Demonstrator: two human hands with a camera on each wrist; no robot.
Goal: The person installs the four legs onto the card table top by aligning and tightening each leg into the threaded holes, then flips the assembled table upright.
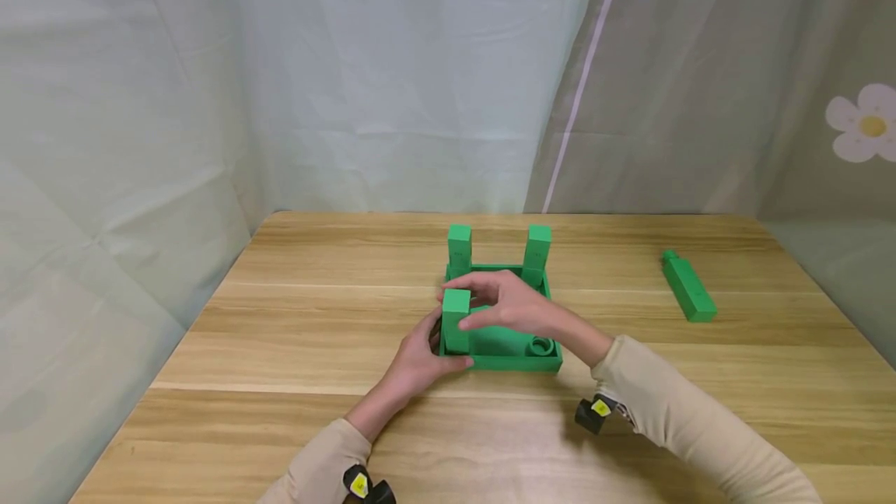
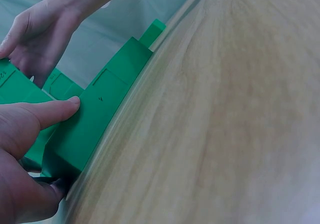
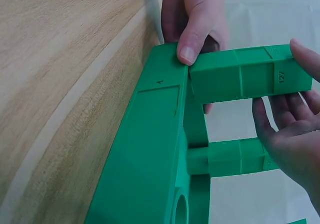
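Note:
A green square base lies on the wooden table with two green posts upright at its far corners. A third post stands at its near left corner. My right hand holds the top of that post between thumb and fingers. My left hand grips the base's near left corner, thumb on the base's rim beside the post foot. In the left wrist view my left thumb presses the base side. An empty round socket shows at the near right corner.
One more green post lies flat on the table at the right. Pale curtains hang behind and at both sides. The table edge runs close on the left.

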